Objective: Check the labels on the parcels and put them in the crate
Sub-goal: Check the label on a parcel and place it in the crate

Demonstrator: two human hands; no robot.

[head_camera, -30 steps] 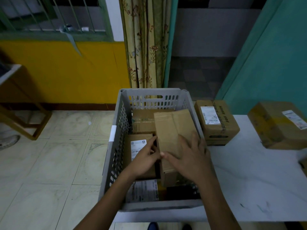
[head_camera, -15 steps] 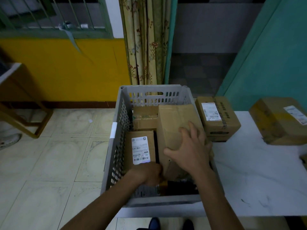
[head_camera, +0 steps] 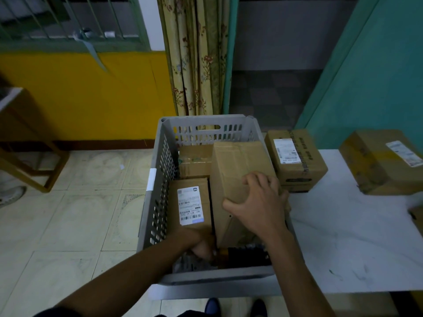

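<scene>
Head view: grey slatted plastic crate [head_camera: 158, 202] sits on the left end of the white marbled counter [head_camera: 357, 243], part hanging past the edge over the tiled floor [head_camera: 68, 225].

Plain brown cardboard parcel [head_camera: 238, 179], long, creased, taped seam on top, no label on the faces shown. It lies tilted in the right half of the crate, far end raised near the crate's far wall.

Right hand [head_camera: 258, 202] is on the parcel's near top: fingers curled over the upper face, thumb spread across the left side. Grip is clamped on that parcel.

Left hand [head_camera: 201, 243] is low at the parcel's near-left corner, fingers curled in a fist; what it holds, if anything, is hidden, so can't tell its grip state.

Also in the crate: labelled parcel [head_camera: 190, 207], white barcode label face up, left of the held one; another brown box [head_camera: 194, 161] beyond it at far left; dark items at the near end, unclear.

On the counter, right of the crate: strapped labelled box [head_camera: 295, 159] just beside the crate wall; larger labelled box [head_camera: 384, 161] further right.
</scene>
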